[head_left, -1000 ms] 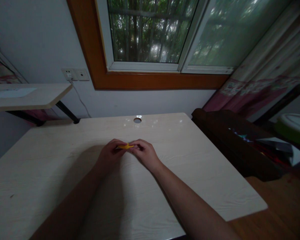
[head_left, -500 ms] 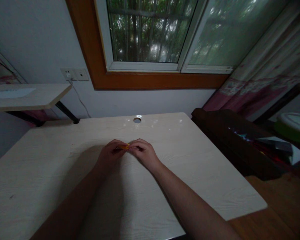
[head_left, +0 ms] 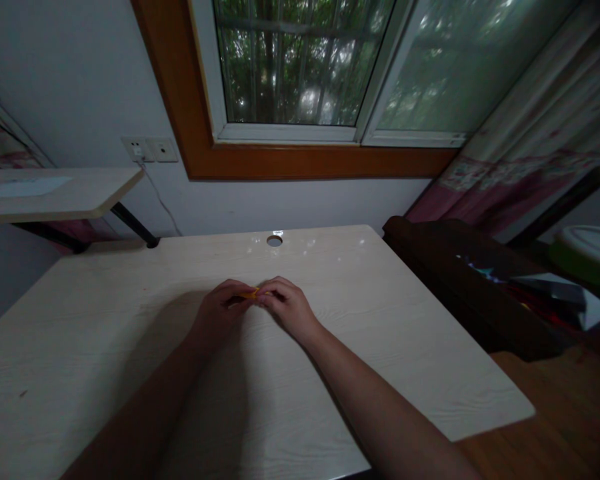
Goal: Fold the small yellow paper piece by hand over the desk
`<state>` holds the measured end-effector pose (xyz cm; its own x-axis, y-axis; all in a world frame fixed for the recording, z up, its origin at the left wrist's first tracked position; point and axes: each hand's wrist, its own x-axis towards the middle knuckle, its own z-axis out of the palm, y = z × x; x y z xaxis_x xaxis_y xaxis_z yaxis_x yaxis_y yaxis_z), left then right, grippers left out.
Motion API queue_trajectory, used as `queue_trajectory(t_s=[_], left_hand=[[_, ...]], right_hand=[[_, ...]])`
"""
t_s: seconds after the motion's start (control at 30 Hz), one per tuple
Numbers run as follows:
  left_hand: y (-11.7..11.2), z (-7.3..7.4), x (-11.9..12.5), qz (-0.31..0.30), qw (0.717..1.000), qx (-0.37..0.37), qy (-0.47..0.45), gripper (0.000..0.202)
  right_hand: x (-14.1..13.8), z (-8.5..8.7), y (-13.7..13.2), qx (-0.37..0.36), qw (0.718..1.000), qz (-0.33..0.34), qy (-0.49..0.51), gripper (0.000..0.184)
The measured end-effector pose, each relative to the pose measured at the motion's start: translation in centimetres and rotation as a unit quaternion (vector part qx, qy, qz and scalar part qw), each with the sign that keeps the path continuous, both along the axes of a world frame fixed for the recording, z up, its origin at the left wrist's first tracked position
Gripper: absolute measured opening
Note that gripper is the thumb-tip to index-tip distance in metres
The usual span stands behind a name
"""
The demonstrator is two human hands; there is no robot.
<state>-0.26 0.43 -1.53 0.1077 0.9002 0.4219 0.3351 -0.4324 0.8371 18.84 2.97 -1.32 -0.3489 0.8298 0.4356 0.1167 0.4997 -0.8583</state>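
Observation:
A small orange-yellow piece is pinched between my two hands over the pale wood-grain desk. Its kind cannot be made out, since the fingers cover most of it. My left hand grips its left part between thumb and fingers. At its right end, my right hand pinches with thumb and forefinger. The fingertips of both hands nearly meet. Both hands are closed and low over the desk, in the middle of its far half.
A round cable hole lies beyond my hands near the desk's back edge. On the left stands a raised shelf on black legs. A dark wooden piece of furniture with objects on it adjoins the right side, below a curtain.
Hardly anything differs. The fingers of my right hand have shifted very slightly around the orange-yellow piece; both hands keep their place and hold.

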Motion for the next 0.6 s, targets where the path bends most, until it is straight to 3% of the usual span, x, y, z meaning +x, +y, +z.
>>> queue_trajectory(t_s=[0.4, 0.6], left_hand=[[-0.22, 0.79, -0.07, -0.006, 1.0, -0.025, -0.013, 0.016], [0.11, -0.01, -0.12, 0.003, 0.999, -0.041, -0.026, 0.014]], right_hand=[[-0.11, -0.09, 0.01, 0.025, 0.999, 0.028, -0.001, 0.013], [-0.1, 0.13, -0.16, 0.026, 0.999, 0.031, -0.017, 0.015]])
